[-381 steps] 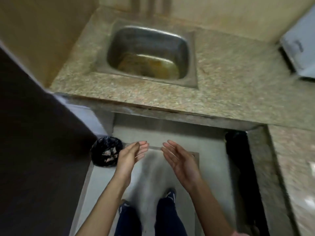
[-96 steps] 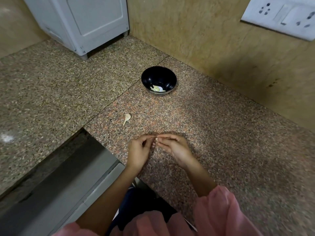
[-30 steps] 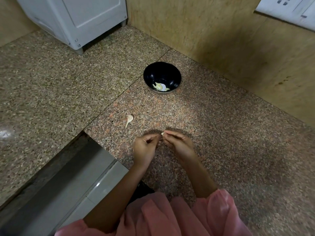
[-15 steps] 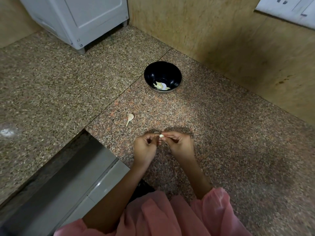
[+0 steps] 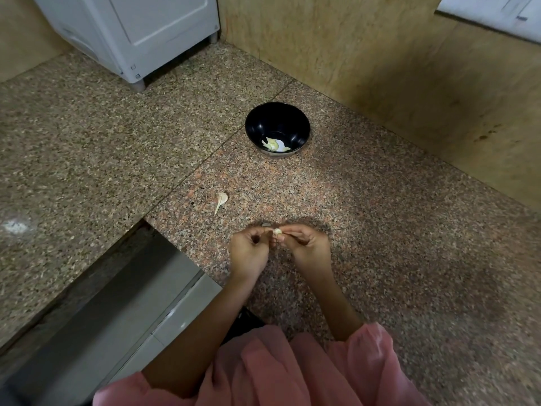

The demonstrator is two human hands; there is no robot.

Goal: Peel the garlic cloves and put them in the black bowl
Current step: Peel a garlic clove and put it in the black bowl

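A small pale garlic clove [image 5: 277,231] is pinched between the fingertips of my left hand [image 5: 248,253] and my right hand [image 5: 306,247], just above the granite counter. Both hands have curled fingers that meet at the clove. The black bowl [image 5: 292,120] stands farther back on the counter, with a few pale peeled cloves [image 5: 273,144] in its bottom. Another unpeeled garlic clove [image 5: 221,200], with a thin tail, lies on the counter to the left of and beyond my hands.
A white appliance [image 5: 140,30] stands at the back left corner. A tan wall [image 5: 380,63] runs behind the bowl, with a white switch plate [image 5: 497,13] at the top right. The counter edge [image 5: 175,244] drops to a gap at the left of my hands.
Over the last second my hands stayed together at the clove with small finger shifts; the clove shows a little more between the fingertips. Long before, I stood by a sink and a bin.
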